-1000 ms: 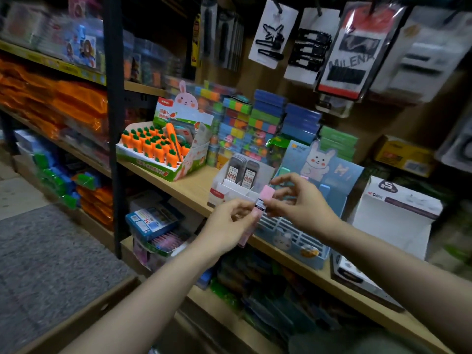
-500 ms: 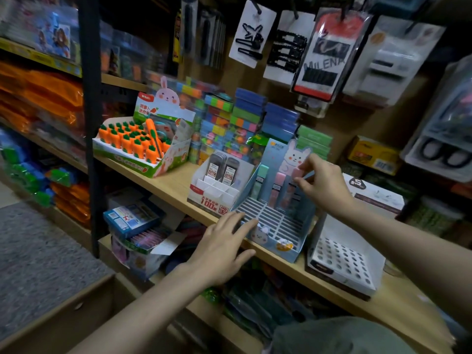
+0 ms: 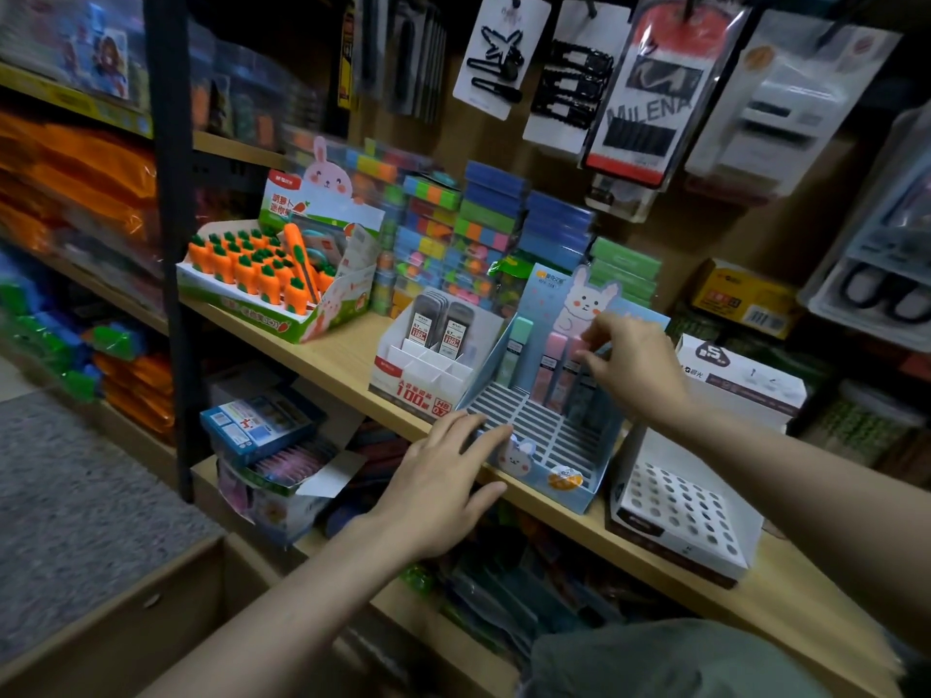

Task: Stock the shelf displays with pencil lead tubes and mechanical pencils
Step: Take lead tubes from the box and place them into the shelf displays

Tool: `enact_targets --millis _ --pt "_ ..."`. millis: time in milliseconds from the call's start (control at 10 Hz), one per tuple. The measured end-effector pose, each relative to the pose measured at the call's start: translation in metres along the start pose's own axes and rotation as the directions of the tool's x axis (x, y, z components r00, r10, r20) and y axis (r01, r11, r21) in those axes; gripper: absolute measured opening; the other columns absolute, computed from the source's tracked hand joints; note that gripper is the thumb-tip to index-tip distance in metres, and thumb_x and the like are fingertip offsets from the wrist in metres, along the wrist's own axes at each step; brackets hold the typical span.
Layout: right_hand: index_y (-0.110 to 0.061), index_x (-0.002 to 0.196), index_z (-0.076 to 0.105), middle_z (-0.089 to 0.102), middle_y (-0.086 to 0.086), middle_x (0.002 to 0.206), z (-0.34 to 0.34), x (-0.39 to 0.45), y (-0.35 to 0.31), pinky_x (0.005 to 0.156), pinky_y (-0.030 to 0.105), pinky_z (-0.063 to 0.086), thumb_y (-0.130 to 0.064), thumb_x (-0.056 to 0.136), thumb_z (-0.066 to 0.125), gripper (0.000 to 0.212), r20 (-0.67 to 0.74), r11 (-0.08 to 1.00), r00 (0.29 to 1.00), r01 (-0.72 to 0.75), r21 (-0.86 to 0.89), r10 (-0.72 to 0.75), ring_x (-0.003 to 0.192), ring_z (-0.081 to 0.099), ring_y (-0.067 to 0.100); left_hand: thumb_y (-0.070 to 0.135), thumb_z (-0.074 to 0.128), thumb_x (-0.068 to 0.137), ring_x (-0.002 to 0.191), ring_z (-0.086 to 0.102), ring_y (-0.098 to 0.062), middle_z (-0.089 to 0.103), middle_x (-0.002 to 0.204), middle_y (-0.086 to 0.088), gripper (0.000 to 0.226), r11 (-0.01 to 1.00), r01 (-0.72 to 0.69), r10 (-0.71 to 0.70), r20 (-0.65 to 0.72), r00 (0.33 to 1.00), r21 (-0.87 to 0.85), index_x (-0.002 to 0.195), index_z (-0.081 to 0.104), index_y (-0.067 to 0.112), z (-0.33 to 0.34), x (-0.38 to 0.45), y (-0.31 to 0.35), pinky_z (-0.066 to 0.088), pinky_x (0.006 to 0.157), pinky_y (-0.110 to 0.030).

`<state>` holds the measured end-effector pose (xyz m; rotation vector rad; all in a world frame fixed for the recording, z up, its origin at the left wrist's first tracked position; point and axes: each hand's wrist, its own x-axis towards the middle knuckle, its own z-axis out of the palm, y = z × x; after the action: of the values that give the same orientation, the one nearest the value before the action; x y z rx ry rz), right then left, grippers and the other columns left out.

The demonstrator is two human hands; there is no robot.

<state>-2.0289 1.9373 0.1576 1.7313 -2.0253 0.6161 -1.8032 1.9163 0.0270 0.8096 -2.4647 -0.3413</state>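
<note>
A: Blue rack [image 3: 579, 488] on the wooden shelf [image 3: 347, 355] is our landmark. Left hand [image 3: 443, 488] lies at its front left corner, fingers straight and slightly spread, tips touching the slotted floor.

B: And the right hand [image 3: 632, 367]?

A: Over the rack's back right slots, fingers curled down onto the tubes [image 3: 554, 367] standing there. It seems to pinch one, though the tips are partly hidden.

B: What could go wrong?

A: I'd say the upright tubes stand close together; a sideways nudge from those fingers could tip the pink ones like dominoes. If the left hand lets go, the light card rack might slide on the shelf.

B: Neighbours?

A: Far left of the rack, a carrot display [image 3: 262, 274]. Touching its left side, a white box [image 3: 428, 367] with dark lead tubes [image 3: 438, 327]. Right of it, a holed tray [image 3: 675, 511], unfilled, close enough to crowd the right wrist. Behind, stacked coloured packs [image 3: 483, 229].
</note>
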Motion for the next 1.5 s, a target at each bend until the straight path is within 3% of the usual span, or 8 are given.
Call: enact_targets --millis 400,500,700,800,900,1100,1300,1500 --pt "-0.012 0.131 0.047 0.045 0.01 0.127 0.001 -0.029 -0.021 0.074 0.04 0.053 -0.035 0.091 0.058 0.048 0.124 0.94 0.992 0.033 -0.34 0.01 0.104 0.054 0.028 0.046 0.045 0.098 0.148 -0.005 -0.007 0.005 0.161 0.012 0.066 0.999 -0.04 0.04 0.037 0.998 -0.014 0.153 0.009 0.039 -0.003 -0.007 -0.004 0.014 0.12 -0.037" --pt "-0.017 0.143 0.038 0.046 0.005 0.131 0.0 -0.045 -0.036 0.071 0.031 0.05 -0.029 0.09 0.061 0.059 0.039 0.998 0.999 0.033 -0.053 -0.031 0.099 0.057 0.02 0.037 0.049 0.099 0.146 0.008 0.0 0.019 0.157 0.017 0.054 0.981 -0.075 0.056 -0.112 0.992 -0.179 0.149 0.027 0.036 -0.006 -0.02 -0.003 0.017 0.118 -0.024" --pt "-0.027 0.099 0.065 0.066 -0.012 0.073 0.023 -0.099 -0.116 0.062 0.008 0.043 -0.02 0.087 0.067 0.015 0.305 0.835 0.945 -0.069 0.546 -0.121 0.067 0.061 -0.005 0.021 0.065 0.09 0.08 0.062 0.003 0.066 0.087 0.018 0.012 0.804 0.251 -0.37 -0.124 0.921 -0.539 0.096 0.064 0.032 -0.001 -0.077 -0.022 0.047 0.072 -0.015" --pt "-0.028 0.097 0.065 0.066 -0.011 0.071 0.056 -0.143 -0.152 0.06 0.005 0.04 -0.018 0.084 0.067 0.016 0.476 0.817 0.831 -0.046 0.575 -0.288 0.065 0.061 0.001 0.006 0.064 0.089 0.072 0.062 -0.016 0.067 0.075 -0.001 0.011 0.585 0.559 -0.616 0.126 0.777 -0.587 0.083 0.067 0.015 0.019 -0.132 -0.052 0.049 0.072 -0.031" --pt "-0.019 0.097 0.069 0.063 -0.008 0.073 0.1 -0.187 -0.179 0.059 0.011 0.038 -0.013 0.082 0.065 0.017 0.63 0.847 0.695 -0.056 0.528 -0.347 0.067 0.058 0.008 0.003 0.057 0.093 0.059 0.053 -0.014 0.059 0.064 -0.002 0.025 0.243 0.772 -0.84 0.271 0.47 -0.587 0.07 0.059 0.015 0.044 -0.203 -0.076 0.044 0.056 -0.021" --pt "-0.015 0.099 0.068 0.071 0.002 0.096 0.188 -0.26 -0.198 0.072 0.022 0.044 -0.02 0.082 0.07 0.017 0.874 0.907 0.408 -0.205 0.368 -0.263 0.087 0.063 0.016 -0.005 0.033 0.094 0.057 0.029 -0.012 0.034 0.062 -0.005 0.037 -0.031 0.91 -0.958 0.273 0.091 -0.413 0.062 0.034 0.014 0.098 -0.311 -0.1 0.026 0.056 -0.022" --pt "-0.016 0.126 0.061 0.064 0.008 0.122 0.255 -0.299 -0.206 0.086 0.021 0.045 -0.022 0.077 0.079 0.052 0.924 0.949 0.261 -0.067 0.308 -0.281 0.11 0.062 0.022 0.005 0.067 0.086 0.089 0.059 -0.02 0.063 0.089 -0.006 0.017 -0.046 0.957 -0.917 0.393 0.073 -0.286 0.078 0.061 0.019 0.151 -0.341 -0.089 0.046 0.086 -0.032" --pt "-0.023 0.144 0.034 0.037 0.012 0.139 0.296 -0.318 -0.207 0.105 0.044 0.042 -0.031 0.072 0.081 0.086 0.929 0.952 0.223 0.143 0.27 -0.296 0.126 0.044 0.033 0.028 0.085 0.07 0.107 0.059 -0.028 0.063 0.116 -0.011 0.052 0.101 0.978 -0.915 0.37 0.163 -0.18 0.115 0.063 0.011 0.181 -0.321 -0.093 0.049 0.092 -0.035"
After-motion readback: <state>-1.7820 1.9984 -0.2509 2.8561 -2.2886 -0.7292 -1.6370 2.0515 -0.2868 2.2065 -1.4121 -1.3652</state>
